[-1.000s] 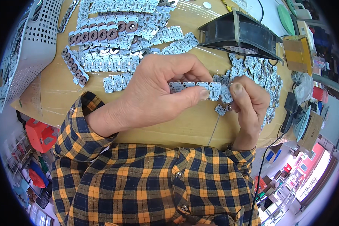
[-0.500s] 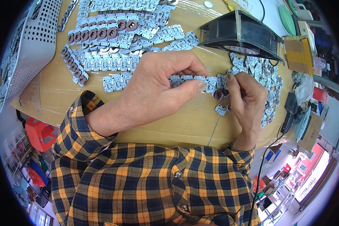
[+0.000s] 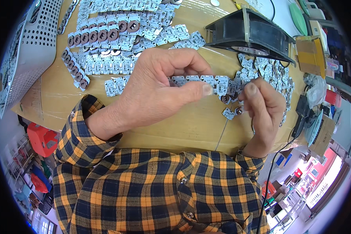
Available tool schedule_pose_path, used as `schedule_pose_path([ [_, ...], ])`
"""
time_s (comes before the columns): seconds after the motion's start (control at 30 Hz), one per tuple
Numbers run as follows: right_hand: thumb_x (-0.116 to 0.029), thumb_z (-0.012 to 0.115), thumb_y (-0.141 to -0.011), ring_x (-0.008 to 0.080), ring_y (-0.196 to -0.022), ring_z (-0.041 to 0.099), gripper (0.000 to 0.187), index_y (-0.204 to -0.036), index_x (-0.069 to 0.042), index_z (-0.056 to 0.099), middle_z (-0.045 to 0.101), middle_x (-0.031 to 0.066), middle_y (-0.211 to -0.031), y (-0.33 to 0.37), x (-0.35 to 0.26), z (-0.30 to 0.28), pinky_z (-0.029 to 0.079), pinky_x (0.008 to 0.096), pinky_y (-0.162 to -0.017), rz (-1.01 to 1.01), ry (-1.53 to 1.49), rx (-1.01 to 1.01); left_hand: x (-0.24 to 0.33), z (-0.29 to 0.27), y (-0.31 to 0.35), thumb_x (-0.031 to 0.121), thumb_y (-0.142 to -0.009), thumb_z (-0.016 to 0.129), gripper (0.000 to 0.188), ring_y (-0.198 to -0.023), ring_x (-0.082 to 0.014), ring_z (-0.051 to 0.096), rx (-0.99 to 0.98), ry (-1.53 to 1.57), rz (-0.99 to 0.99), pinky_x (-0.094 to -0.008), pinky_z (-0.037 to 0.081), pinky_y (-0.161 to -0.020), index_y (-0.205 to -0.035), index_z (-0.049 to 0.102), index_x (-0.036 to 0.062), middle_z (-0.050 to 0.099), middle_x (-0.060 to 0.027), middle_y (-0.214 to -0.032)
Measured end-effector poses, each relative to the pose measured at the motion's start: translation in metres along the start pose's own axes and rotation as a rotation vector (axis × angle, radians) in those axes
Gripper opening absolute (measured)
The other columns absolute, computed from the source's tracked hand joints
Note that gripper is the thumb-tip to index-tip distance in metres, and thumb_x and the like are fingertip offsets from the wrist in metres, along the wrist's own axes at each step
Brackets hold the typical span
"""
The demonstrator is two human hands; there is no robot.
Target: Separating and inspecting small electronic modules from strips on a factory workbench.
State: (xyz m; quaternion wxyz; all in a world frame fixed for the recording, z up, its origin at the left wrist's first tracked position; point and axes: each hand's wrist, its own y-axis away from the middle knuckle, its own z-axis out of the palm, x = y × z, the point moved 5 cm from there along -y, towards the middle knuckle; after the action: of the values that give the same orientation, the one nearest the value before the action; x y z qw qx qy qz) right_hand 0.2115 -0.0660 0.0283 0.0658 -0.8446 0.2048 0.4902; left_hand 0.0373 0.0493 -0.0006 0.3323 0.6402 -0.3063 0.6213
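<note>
My left hand (image 3: 156, 89) is closed, thumb and fingers pinching a strip of small white circuit boards (image 3: 221, 85) held level above the table. The strip's right end sticks out past my thumb; its left part is covered by the hand. Just right of that end, my right hand (image 3: 266, 109) has its thumb and fingertips pressed together, apart from the strip. Whatever they may hold is hidden. Beneath the right fingers lie a few loose boards, among them a small separate board (image 3: 228, 113) on the table.
Joined board strips (image 3: 109, 64), some with round brown parts (image 3: 102, 35), lie at the back left. A white perforated basket (image 3: 39, 43) stands left. A black fan (image 3: 249, 33) sits behind a pile of loose boards (image 3: 267, 70) on the right. A black cable (image 3: 280, 150) hangs at the right edge.
My right hand has drawn away from the strip's end, moving right and slightly nearer to me. That end now shows uncovered. My left hand still grips the strip, shifted slightly left.
</note>
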Motion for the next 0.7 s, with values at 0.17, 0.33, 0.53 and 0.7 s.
schedule_pose_path([
  [0.17, -0.023, 0.054, -0.098, 0.0028, -0.052, 0.046, 0.034, -0.076, 0.002, 0.061, 0.058, 0.0011, -0.065, 0.004, -0.007, 0.021, 0.031, 0.0173, -0.044, -0.133, -0.231, -0.190, 0.005, 0.007, 0.003, 0.004, -0.082, 0.071, 0.014, -0.080, -0.0062, 0.062, -0.040, 0.051, 0.010, -0.0212, 0.050, -0.074, -0.095, 0.069, -0.0008, 0.070, -0.0032, -0.088],
  [0.33, -0.023, 0.055, -0.098, 0.0030, -0.050, 0.046, 0.033, -0.076, 0.002, 0.061, 0.057, 0.0011, -0.064, 0.003, -0.006, 0.022, 0.032, 0.0182, -0.044, -0.139, -0.223, -0.214, 0.006, 0.005, 0.004, 0.003, -0.082, 0.070, 0.013, -0.080, -0.0052, 0.062, -0.078, 0.044, 0.007, -0.0203, 0.049, -0.072, -0.094, 0.069, -0.0005, 0.069, -0.0022, -0.086],
  [0.53, -0.010, 0.059, -0.094, 0.0074, -0.050, 0.047, 0.018, -0.082, 0.002, 0.063, 0.053, 0.0017, -0.058, 0.004, -0.007, 0.030, 0.035, 0.0236, -0.048, -0.148, -0.119, -0.260, 0.001, 0.010, 0.004, 0.004, -0.084, 0.069, 0.014, -0.073, -0.0062, 0.061, -0.072, 0.005, 0.126, -0.0195, 0.047, -0.063, -0.097, 0.066, -0.0016, 0.067, -0.0036, -0.085],
  [0.7, -0.018, 0.053, -0.099, 0.0049, -0.040, 0.037, 0.028, -0.079, 0.001, 0.059, 0.049, 0.0004, -0.054, 0.007, 0.005, 0.039, 0.028, 0.0218, -0.039, 0.230, -0.886, -0.377, -0.001, 0.016, 0.003, 0.007, -0.087, 0.069, 0.017, -0.072, -0.0074, 0.062, -0.172, 0.465, -0.116, -0.0181, 0.043, -0.054, -0.100, 0.061, -0.0018, 0.065, -0.0059, -0.084],
])
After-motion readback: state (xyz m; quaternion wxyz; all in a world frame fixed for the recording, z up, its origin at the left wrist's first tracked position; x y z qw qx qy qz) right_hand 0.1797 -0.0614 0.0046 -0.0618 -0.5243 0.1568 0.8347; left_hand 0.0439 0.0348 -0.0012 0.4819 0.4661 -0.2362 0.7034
